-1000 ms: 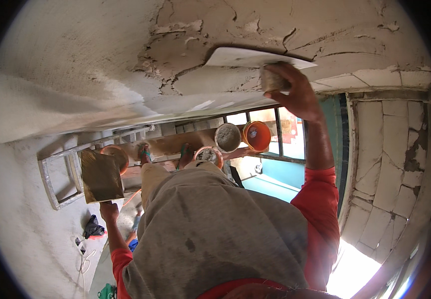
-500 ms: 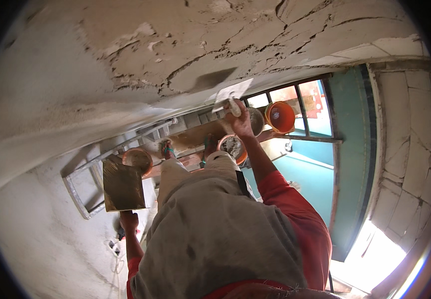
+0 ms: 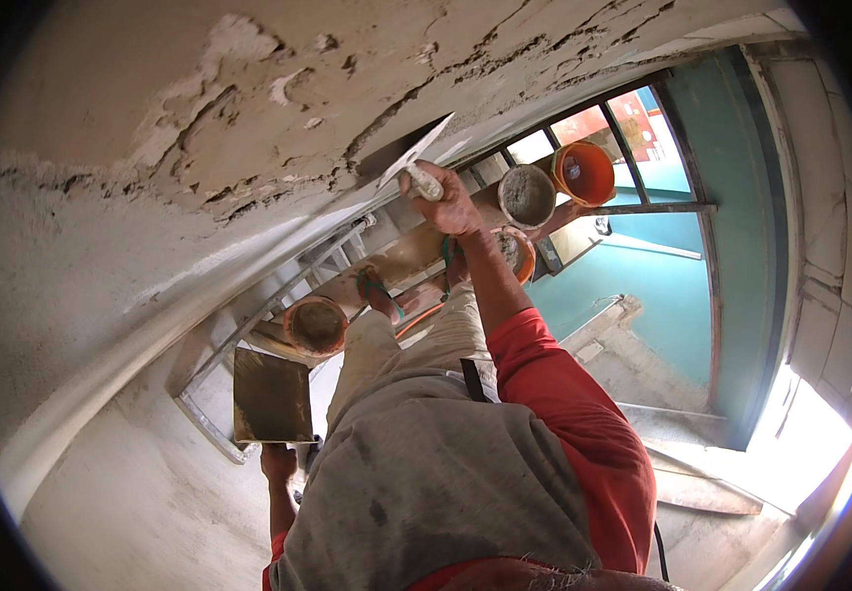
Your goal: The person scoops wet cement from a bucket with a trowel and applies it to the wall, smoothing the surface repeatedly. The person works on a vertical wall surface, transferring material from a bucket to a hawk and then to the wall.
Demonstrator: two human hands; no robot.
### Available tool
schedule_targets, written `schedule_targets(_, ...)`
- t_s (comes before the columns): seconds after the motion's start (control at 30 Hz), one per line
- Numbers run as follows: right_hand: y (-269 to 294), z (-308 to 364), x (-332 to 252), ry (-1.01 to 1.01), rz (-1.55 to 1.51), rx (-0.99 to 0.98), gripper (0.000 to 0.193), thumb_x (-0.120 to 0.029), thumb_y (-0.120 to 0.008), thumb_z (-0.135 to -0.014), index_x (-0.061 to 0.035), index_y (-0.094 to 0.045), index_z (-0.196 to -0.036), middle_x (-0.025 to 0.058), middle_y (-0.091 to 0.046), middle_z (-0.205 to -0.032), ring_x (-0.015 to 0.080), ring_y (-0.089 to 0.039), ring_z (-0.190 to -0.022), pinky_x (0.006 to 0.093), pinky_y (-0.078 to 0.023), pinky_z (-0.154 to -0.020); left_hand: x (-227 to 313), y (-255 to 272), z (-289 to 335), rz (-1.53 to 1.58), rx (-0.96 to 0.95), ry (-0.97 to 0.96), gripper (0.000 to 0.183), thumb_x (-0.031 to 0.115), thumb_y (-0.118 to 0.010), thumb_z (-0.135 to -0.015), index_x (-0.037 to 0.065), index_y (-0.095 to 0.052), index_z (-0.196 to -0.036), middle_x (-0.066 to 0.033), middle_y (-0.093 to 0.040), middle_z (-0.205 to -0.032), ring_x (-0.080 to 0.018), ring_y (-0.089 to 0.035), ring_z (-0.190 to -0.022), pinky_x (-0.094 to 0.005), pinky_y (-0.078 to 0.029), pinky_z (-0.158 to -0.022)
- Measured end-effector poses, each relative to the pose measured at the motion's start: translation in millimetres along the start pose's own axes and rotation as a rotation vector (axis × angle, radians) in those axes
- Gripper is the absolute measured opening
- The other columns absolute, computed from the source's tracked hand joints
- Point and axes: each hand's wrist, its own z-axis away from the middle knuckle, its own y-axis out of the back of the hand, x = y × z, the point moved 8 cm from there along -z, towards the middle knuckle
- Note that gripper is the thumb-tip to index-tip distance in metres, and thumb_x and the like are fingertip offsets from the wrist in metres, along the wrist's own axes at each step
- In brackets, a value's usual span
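My right hand (image 3: 454,210) is closed around the pale handle of a plastering trowel (image 3: 416,156). The trowel's blade is seen nearly edge-on, close against the wall (image 3: 278,128), with a dark shadow beside it; whether it touches, I cannot tell. Rough, cracked wet plaster covers that part of the wall. Low on the left, my left hand (image 3: 278,461) grips a plasterer's hawk (image 3: 272,396) from below; its square plate is smeared with a thin brownish film. The fingers under the plate are partly hidden.
My feet stand on a wooden plank (image 3: 411,251). Along it are a bucket of mortar (image 3: 316,327) on the left, another (image 3: 515,254) by my right foot, a grey-filled bucket (image 3: 526,197) and an orange bucket (image 3: 585,174). A barred window (image 3: 633,148) lies beyond.
The view has tilted and shifted. My right hand has moved left along the wall with the trowel, whose blade now shows narrower. My left hand still holds the hawk low down.
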Motion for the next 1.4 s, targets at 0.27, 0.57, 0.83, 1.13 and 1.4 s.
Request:
schedule_targets(0.27, -65, 4, -1, 0.149, 0.055, 0.121, 0.022, 0.009, -0.058, -0.074, -0.0058, -0.063, -0.090, -0.0008, -0.059, -0.088, 0.0105, -0.055, -0.087, 0.0291, -0.046, -0.081, -4, 23, -67, -0.082, -0.041, -0.094, 0.050, 0.010, -0.065, -0.068, 0.006, -0.057, -0.118, -0.0249, -0.071, -0.102, -0.0490, -0.064, -0.103, -0.0555, -0.052, -0.087)
schedule_targets(0.57, -132, 4, 47, 0.016, 0.116, 0.103, 0.023, 0.006, -0.060, -0.072, -0.0058, -0.063, -0.092, 0.0039, -0.058, -0.088, 0.0124, -0.056, -0.086, 0.0305, -0.046, -0.079, 5, 57, -109, -0.137, -0.030, -0.156, 0.053, 0.010, -0.064, -0.069, 0.006, -0.055, -0.122, -0.0276, -0.070, -0.105, -0.0497, -0.064, -0.103, -0.0560, -0.052, -0.087)
schedule_targets(0.83, -139, 31, 16, 0.383, 0.447, 0.328, 0.041, 0.000, -0.069, -0.068, -0.0064, -0.066, -0.109, 0.0167, -0.067, -0.110, 0.0405, -0.060, -0.109, 0.0450, -0.048, -0.099, 8, 75, -111, -0.196, -0.012, -0.225, 0.055, 0.011, -0.062, -0.072, 0.004, -0.051, -0.126, -0.0301, -0.069, -0.109, -0.0516, -0.062, -0.105, -0.0580, -0.051, -0.089)
schedule_targets(1.13, -12, 19, -6, 0.323, 0.563, 0.749, 0.035, 0.002, -0.066, -0.071, -0.0045, -0.067, -0.104, 0.0174, -0.068, -0.102, 0.0406, -0.065, -0.101, 0.0441, -0.054, -0.089, 6, 76, -106, -0.183, 0.009, -0.254, 0.063, 0.025, -0.077, -0.071, 0.006, -0.054, -0.126, -0.0252, -0.071, -0.107, -0.0492, -0.065, -0.101, -0.0556, -0.052, -0.085)
schedule_targets(1.4, 80, 18, -30, 0.235, 0.517, 0.860, 0.033, 0.000, -0.066, -0.073, -0.0014, -0.068, -0.106, 0.0159, -0.071, -0.103, 0.0318, -0.071, -0.098, 0.0375, -0.054, -0.087, 41, 71, -90, -0.220, -0.013, -0.240, 0.065, 0.027, -0.079, -0.070, 0.006, -0.054, -0.126, -0.0237, -0.072, -0.106, -0.0479, -0.066, -0.101, -0.0543, -0.053, -0.084)
